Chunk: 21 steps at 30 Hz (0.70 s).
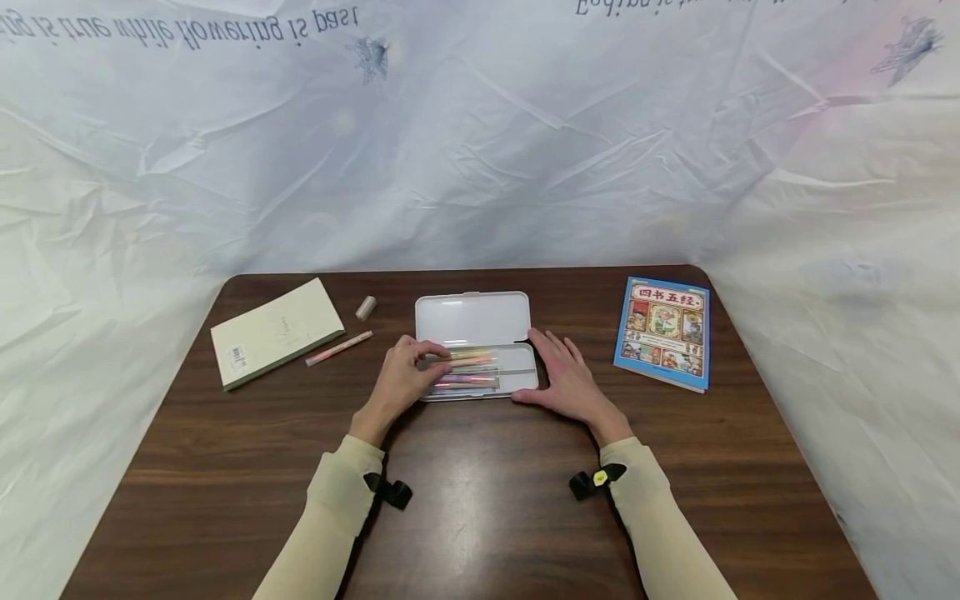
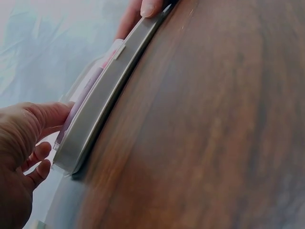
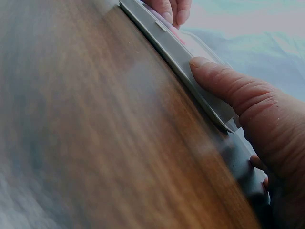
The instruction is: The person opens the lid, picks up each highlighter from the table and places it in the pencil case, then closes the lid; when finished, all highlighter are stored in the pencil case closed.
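An open white pencil case lies on the table with its lid folded back. Several slim pens fill its left part, some orange and yellowish, others purple and pink. My left hand reaches over the left end, thumb and index finger pinching a light orange pen among them. At the right end, my right hand spreads its fingers beside the case. Its thumb presses the front wall in the right wrist view; the left fingertips show at the far end.
Left of the case lie a pale book or box, a pink-orange pen and a small beige eraser-like block. A blue-bordered picture book lies at the right. Behind the brown wooden table hangs a pale printed curtain.
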### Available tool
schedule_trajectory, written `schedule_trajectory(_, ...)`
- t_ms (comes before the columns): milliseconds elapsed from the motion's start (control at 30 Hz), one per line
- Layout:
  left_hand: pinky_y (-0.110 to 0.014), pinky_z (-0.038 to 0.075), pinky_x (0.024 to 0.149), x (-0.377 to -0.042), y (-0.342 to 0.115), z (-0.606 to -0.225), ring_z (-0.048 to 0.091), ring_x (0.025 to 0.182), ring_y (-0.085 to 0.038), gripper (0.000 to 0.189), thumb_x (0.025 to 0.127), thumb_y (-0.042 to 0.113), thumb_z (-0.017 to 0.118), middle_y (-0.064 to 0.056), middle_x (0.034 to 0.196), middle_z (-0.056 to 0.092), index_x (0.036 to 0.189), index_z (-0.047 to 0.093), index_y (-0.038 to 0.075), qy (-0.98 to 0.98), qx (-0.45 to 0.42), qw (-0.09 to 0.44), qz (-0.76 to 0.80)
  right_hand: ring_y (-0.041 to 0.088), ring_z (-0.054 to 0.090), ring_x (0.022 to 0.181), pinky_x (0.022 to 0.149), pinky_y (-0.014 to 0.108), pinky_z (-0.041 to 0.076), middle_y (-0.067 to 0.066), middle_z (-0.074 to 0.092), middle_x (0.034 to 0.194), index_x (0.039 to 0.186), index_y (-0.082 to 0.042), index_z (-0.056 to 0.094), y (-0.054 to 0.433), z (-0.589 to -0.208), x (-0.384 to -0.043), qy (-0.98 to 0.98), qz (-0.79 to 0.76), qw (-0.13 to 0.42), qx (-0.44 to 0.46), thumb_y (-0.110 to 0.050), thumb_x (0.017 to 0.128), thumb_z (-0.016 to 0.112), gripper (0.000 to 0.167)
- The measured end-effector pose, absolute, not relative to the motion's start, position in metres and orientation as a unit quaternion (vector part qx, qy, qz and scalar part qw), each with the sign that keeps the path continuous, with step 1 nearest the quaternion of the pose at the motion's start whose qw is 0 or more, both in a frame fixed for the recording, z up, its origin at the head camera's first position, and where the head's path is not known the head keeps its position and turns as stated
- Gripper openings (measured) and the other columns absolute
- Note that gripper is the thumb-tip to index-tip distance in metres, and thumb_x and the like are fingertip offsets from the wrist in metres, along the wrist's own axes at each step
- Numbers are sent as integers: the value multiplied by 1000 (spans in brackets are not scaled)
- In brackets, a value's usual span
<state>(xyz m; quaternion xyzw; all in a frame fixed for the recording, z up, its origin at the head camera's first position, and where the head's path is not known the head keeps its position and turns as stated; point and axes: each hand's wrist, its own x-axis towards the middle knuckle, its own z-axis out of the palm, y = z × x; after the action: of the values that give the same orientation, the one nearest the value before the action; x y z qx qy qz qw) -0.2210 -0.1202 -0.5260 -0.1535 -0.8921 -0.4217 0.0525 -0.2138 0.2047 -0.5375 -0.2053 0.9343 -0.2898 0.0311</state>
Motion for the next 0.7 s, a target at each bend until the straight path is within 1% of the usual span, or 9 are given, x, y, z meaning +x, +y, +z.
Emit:
schedule_trajectory(167,-39,42,74,-218,-122,-524,52,86,-24,17,90,22,87,-8,97,61,106,81,17,-890,-151,44,-427,35,21,160,128,57,5,10,28,173,170,-15,22,205,-537,-214,935,-289,32,-205,-62,84,81,115)
schedule_trajectory(300,-41,41,76,-212,-123,-519,51,89,-27,23,90,23,87,-10,101,59,112,81,17,-888,-147,28,-434,36,21,160,128,57,5,10,28,173,169,-14,22,205,-537,-214,935,-289,31,-205,-61,83,82,115)
schedule_trajectory(467,-41,41,80,-205,-124,-518,51,94,-26,31,89,26,88,-11,106,60,118,79,20,-888,-146,20,-434,36,21,160,127,58,5,10,29,173,169,-14,22,206,-538,-215,935,-287,28,-206,-61,83,82,115)
schedule_trajectory(567,-41,41,80,-203,-128,-521,51,95,-25,32,90,28,87,-12,106,62,119,79,18,-884,-149,39,-441,35,21,160,128,57,5,10,29,173,169,-14,22,206,-539,-216,935,-285,28,-207,-62,83,82,115)
schedule_trajectory(700,-41,42,80,-206,-146,-522,54,95,-26,26,91,23,86,-13,102,69,114,81,13,-879,-136,107,-444,36,21,160,128,57,6,10,28,173,169,-14,22,205,-540,-216,934,-287,29,-210,-62,84,82,115)
